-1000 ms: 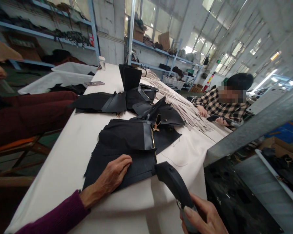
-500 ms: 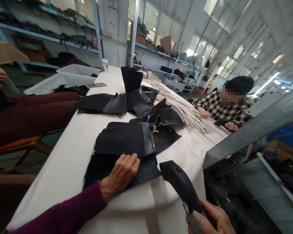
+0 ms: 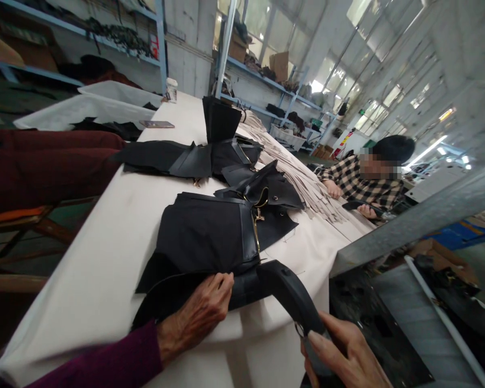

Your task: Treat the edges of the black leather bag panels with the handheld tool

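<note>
At the bottom centre of the frame, the left hand (image 3: 198,312) is curled nearly closed, its bent fingers gripping the lifted upper edge of a black piece (image 3: 164,293); its thumb is hidden. That piece lies across the lower middle of the frame, its long axis running from lower left, rising slightly, to the right, with its right end at the tip of a curved black tool (image 3: 295,293). At lower right, the right hand (image 3: 343,345) is wrapped round the tool's handle, thumb along the near side. The tool's long axis slants from lower right to upper left, and its head bends over to point left; whether the tip touches the piece I cannot tell. Just above, at frame centre, lies a stack of black panels (image 3: 200,231), a gold-coloured clasp (image 3: 260,215) at its right end, on the pale-covered table (image 3: 101,231).
</note>
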Motion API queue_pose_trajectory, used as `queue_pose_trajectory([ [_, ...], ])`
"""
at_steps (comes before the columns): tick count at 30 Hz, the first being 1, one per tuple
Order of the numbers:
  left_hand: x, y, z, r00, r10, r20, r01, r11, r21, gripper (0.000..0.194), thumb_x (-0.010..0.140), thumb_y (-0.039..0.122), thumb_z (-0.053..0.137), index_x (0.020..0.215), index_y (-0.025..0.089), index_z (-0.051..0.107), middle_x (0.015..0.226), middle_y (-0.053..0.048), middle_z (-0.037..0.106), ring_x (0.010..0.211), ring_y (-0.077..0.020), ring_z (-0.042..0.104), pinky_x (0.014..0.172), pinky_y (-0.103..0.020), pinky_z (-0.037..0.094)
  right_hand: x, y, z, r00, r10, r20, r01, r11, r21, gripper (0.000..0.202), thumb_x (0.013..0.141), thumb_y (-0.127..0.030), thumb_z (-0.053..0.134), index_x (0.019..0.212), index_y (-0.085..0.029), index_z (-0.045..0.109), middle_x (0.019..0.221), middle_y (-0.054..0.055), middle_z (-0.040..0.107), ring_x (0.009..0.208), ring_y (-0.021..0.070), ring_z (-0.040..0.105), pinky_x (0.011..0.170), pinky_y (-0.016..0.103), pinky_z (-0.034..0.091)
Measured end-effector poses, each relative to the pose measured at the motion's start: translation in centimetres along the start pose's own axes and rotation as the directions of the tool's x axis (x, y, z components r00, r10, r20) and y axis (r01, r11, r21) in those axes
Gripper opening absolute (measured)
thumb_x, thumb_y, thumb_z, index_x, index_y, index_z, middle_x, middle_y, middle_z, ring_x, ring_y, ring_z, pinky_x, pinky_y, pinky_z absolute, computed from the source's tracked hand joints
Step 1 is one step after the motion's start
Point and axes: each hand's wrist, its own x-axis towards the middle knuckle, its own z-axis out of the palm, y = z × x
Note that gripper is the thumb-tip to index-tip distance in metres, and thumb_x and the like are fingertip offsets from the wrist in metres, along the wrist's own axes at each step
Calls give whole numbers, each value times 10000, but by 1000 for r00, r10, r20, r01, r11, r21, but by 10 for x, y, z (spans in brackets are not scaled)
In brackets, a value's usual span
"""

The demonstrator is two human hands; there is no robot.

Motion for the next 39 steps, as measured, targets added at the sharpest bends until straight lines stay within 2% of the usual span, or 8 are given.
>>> queue_pose_trajectory([
  [3,-4,1,3,1000,-13,-18,13,1000,4,490,735,-30,381,1201,-19,533,1093,-163,556,935,-242,540,819,-364,491,13,-19,6,949,-41,311,13,996,91,426,856,-558,472,807,-140,538,514,-8,542,435,119,523,434,212,413],
  [5,-7,2,5,999,-28,-37,28,1000,-9,488,737,-24,379,1197,-7,542,1092,-157,558,953,-240,536,826,-354,489,22,-29,12,928,-33,370,-8,994,107,417,861,-548,473,783,-139,502,482,-26,515,390,97,494,384,177,377],
  [9,-10,1,8,996,-39,-80,36,999,-36,488,738,-10,385,1198,0,546,1127,-160,550,1004,-246,526,882,-358,466,36,-39,27,941,22,338,-51,996,77,406,850,-537,505,808,-133,506,522,-12,558,405,100,526,379,174,426],
  [13,-10,0,9,994,-43,-99,38,998,-53,480,740,2,388,1190,8,556,1125,-152,561,1002,-239,533,881,-351,465,42,-46,34,952,-36,304,12,997,79,374,862,-503,509,774,-139,503,496,-23,549,392,96,525,382,170,441],
  [20,-10,-3,6,987,-38,-154,30,998,-56,468,719,4,387,1134,22,602,1115,-147,577,1014,-235,536,904,-343,453,28,-60,12,976,-86,200,81,996,33,393,889,-501,458,738,-142,506,496,-28,529,410,84,488,400,167,399],
  [28,-9,-1,10,988,-58,-141,50,997,-60,472,739,17,389,1171,17,580,1124,-143,567,1004,-240,532,907,-342,455,35,-43,30,940,-7,342,-22,996,83,375,865,-500,500,787,-134,498,502,-27,537,386,86,510,378,164,425],
  [33,-9,-1,13,991,-62,-119,56,997,-55,459,766,28,384,1192,6,555,1117,-145,568,1003,-232,531,905,-335,456,51,-46,38,955,-97,279,54,986,159,382,858,-504,520,771,-132,502,506,-20,550,392,97,530,370,167,433],
  [39,-18,5,13,986,-101,-133,77,982,-170,473,763,-13,365,1203,35,533,1198,-139,553,1111,-227,499,936,-330,439,44,-41,19,975,-114,192,82,983,165,429,858,-560,481,758,-144,502,489,-30,521,395,91,495,385,172,394],
])
